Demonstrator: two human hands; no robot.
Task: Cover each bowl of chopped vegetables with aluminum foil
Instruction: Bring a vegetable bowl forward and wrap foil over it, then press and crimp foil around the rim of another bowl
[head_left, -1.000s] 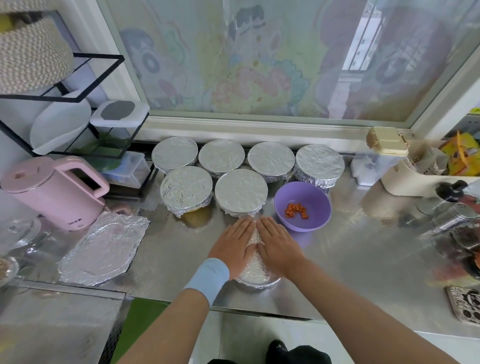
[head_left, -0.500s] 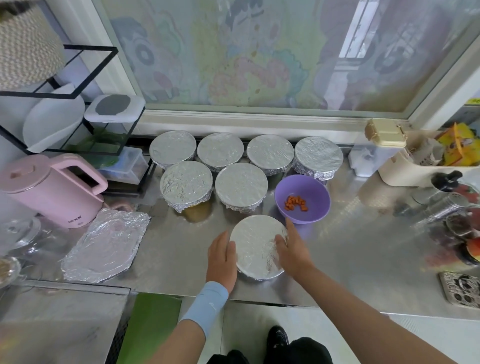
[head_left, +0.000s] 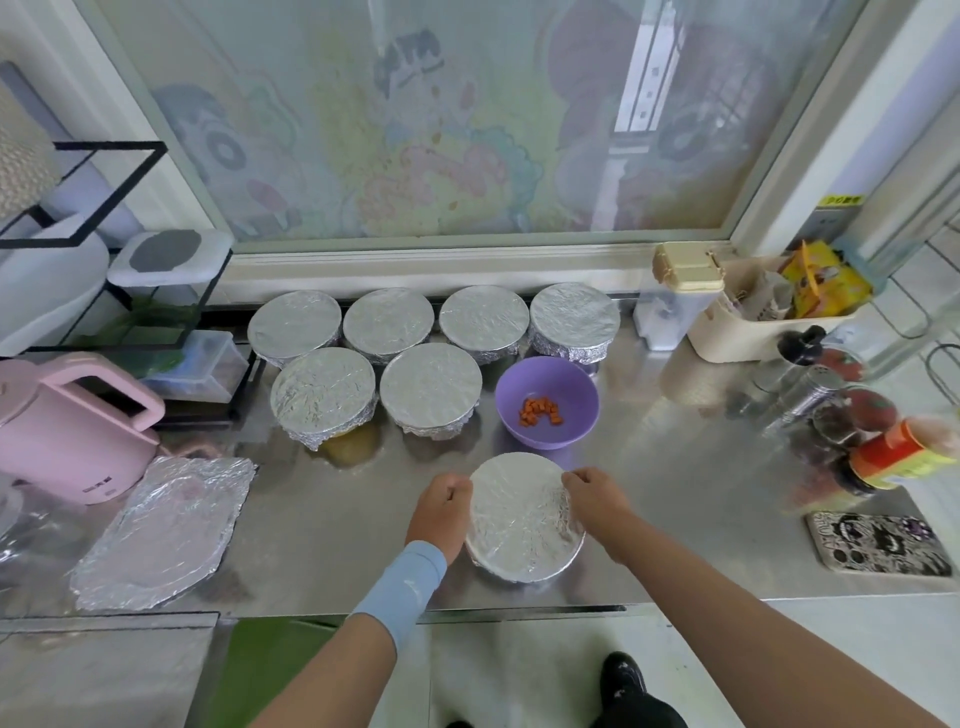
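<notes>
The person wears a light blue band (head_left: 400, 577) on the left wrist. It is a wide cuff of smooth stretch fabric, starting just behind the left hand (head_left: 441, 506) and covering the first part of the forearm. The rest of that forearm is bare, as are the right hand (head_left: 597, 504) and its forearm. Low in the view are a black shoe (head_left: 623, 675) with small pale flecks and dark trouser cloth (head_left: 649, 714) beside it.
</notes>
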